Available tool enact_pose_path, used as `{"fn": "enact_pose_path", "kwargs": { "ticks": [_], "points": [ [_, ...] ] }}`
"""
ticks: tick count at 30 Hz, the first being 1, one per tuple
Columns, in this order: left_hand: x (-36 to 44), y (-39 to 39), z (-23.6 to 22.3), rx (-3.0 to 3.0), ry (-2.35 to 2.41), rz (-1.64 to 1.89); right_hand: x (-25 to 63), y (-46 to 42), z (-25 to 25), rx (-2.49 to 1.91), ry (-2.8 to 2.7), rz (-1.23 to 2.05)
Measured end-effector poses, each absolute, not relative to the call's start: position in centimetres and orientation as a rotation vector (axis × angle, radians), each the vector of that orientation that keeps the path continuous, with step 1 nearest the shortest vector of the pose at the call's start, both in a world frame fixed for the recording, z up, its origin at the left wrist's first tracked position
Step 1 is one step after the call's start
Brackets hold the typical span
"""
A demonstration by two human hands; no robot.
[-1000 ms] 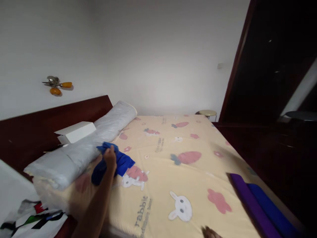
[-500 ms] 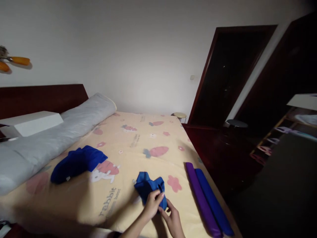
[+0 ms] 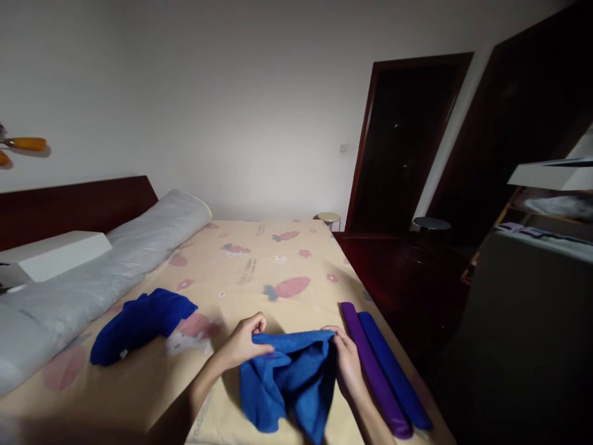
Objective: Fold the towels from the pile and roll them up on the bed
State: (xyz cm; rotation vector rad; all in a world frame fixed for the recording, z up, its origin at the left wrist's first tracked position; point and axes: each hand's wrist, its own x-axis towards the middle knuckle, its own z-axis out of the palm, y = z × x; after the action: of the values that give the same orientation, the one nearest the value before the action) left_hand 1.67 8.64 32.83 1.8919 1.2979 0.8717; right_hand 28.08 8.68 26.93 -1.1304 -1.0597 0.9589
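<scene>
A blue cloth [image 3: 264,395] hangs stretched between my two hands, just over the near part of the bed. Its top edge is pulled taut and the lower folds drape loosely toward me. My left hand [image 3: 244,341] pinches the upper left corner between thumb and fingers. At the upper right corner, my right hand [image 3: 346,355] grips the same edge. What kind of cloth piece it is, I cannot make out. To the left lies a crumpled darker blue cloth [image 3: 143,321] with a small white tag, apart from my hands.
A purple roll [image 3: 373,371] and a blue roll [image 3: 393,371] lie along the bed's right edge. On the left, a white box [image 3: 65,253] rests on a long grey bolster [image 3: 134,253] by the headboard. Stools [image 3: 432,224] stand beyond the bed; a shelf [image 3: 551,176] is at right.
The blue cloth was bunched small with both hands close together; now it is spread open between hands that have moved apart. The view has shifted slightly.
</scene>
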Motion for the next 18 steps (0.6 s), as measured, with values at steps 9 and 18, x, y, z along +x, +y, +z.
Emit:
{"fn": "enact_pose_path", "kwargs": {
  "ticks": [9, 18],
  "points": [
    [-6.4, 9.1, 28.4, 1.614, 1.534, 1.043, 29.7, 8.4, 35.0, -1.063, -1.761, 0.680],
    [-11.0, 5.8, 31.2, 1.867, 1.741, 1.122, 34.0, 5.9, 38.8, -1.029, -2.323, 0.478]
  ]
}}
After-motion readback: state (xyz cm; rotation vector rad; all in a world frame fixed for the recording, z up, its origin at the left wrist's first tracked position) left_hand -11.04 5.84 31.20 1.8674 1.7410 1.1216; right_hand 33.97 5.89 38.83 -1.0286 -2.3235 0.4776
